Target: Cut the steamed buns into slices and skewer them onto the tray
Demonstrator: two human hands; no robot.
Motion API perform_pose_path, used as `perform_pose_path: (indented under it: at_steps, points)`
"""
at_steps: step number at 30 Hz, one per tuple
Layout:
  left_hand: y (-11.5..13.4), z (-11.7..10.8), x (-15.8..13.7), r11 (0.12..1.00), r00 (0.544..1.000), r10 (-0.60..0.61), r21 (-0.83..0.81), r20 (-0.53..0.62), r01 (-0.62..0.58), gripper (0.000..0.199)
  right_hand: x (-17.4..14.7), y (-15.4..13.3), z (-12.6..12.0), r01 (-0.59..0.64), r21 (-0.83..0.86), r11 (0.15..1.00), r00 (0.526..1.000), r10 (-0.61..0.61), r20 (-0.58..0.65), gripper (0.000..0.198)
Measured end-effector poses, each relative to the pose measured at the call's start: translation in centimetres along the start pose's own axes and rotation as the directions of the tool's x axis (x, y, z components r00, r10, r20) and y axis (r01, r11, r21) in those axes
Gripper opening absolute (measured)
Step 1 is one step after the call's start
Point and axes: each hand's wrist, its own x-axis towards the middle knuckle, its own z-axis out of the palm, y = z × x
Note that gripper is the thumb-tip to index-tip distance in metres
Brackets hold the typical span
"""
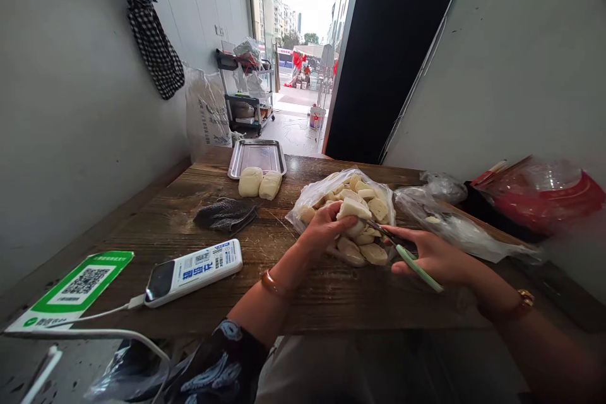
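My left hand (pixel 326 224) is closed around a white steamed bun (pixel 354 207), thumb on its near side. In my right hand (pixel 435 255) is a pair of scissors with pale green handles (pixel 419 270). Their dark blades reach left to the bun's right side; whether they are cutting into it cannot be made out. Both hands are above an opened clear plastic bag (pixel 308 194) full of cut bun pieces (pixel 375 254). Two whole steamed buns (pixel 250 182) sit on the wooden table, left of the bag.
A metal tray (pixel 258 158) lies at the table's far edge. Left of my hands are a dark cloth (pixel 226 214), a white power bank (pixel 194 271) with a cable, and a green QR card (pixel 78 287). Plastic bags (pixel 454 227) and a red container (pixel 544 199) are on the right.
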Motion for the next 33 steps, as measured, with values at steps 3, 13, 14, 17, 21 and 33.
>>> perform_pose_path:
  at_steps: [3, 13, 14, 17, 21, 33]
  points:
    - [0.0, 0.0, 0.0, 0.993, 1.000, -0.001, 0.119, 0.001, 0.001, 0.047, 0.6, 0.4, 0.3, 0.017, 0.014, 1.000, 1.000, -0.017, -0.004, 0.081]
    - [0.1, -0.2, 0.0, 0.992, 1.000, -0.023, 0.122, 0.005, 0.022, 0.048, 1.0, 0.1, 0.2, 0.015, -0.009, 1.000, 0.997, -0.016, -0.071, 0.059]
    - [0.2, -0.2, -0.1, 0.993, 1.000, -0.026, 0.116, 0.009, 0.024, 0.048, 0.9, 0.1, 0.2, 0.010, -0.013, 1.000, 0.997, -0.011, -0.077, 0.058]
    - [0.3, -0.1, -0.2, 0.997, 0.999, -0.031, 0.067, 0.027, 0.029, 0.048, 0.5, 0.3, 0.5, -0.026, -0.054, 0.998, 0.993, 0.019, -0.114, 0.058]
    - [0.3, -0.3, -0.2, 0.997, 1.000, 0.000, -0.083, 0.027, 0.002, 0.055, 0.3, 0.4, 0.8, -0.057, -0.086, 0.995, 0.986, 0.042, -0.161, 0.060]
    - [0.2, -0.1, -0.2, 0.997, 0.999, 0.010, -0.070, -0.034, -0.013, 0.052, 0.4, 1.7, 1.3, 0.026, 0.086, 0.996, 1.000, -0.025, -0.010, 0.083]
